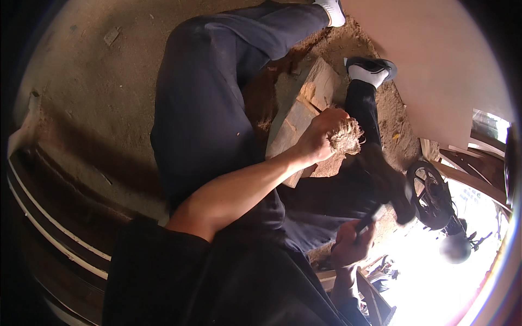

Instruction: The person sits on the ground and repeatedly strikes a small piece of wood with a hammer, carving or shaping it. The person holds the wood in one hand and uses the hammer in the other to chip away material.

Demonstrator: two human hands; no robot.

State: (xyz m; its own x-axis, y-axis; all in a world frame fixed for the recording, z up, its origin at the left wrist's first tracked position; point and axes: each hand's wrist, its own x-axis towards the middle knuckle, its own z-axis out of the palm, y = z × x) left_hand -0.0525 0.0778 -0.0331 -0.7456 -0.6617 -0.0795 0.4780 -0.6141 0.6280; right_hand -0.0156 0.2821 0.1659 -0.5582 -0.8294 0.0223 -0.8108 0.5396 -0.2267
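Observation:
My left hand (319, 135) is closed round the handle of what looks like a chisel, whose frayed, fibrous butt end (346, 137) points up toward me. A thin dark shank runs from below the fist to a timber block (296, 122) lying between my legs. That block is pale brown with rough, chipped faces; my forearm covers part of it. Lower right, my right hand (350, 243) grips the handle of a hammer. The dark hammer head (397, 190) is smeared by motion, up and to the right of that hand, apart from the frayed end.
My legs in dark trousers (204, 103) flank the timber. A large smooth tan panel (435, 60) lies at the upper right. Beyond my right hand are a spoked wheel (427, 195) and glaring light. Curved timber pieces (60, 239) lie at the left, on a dusty brown floor (103, 81).

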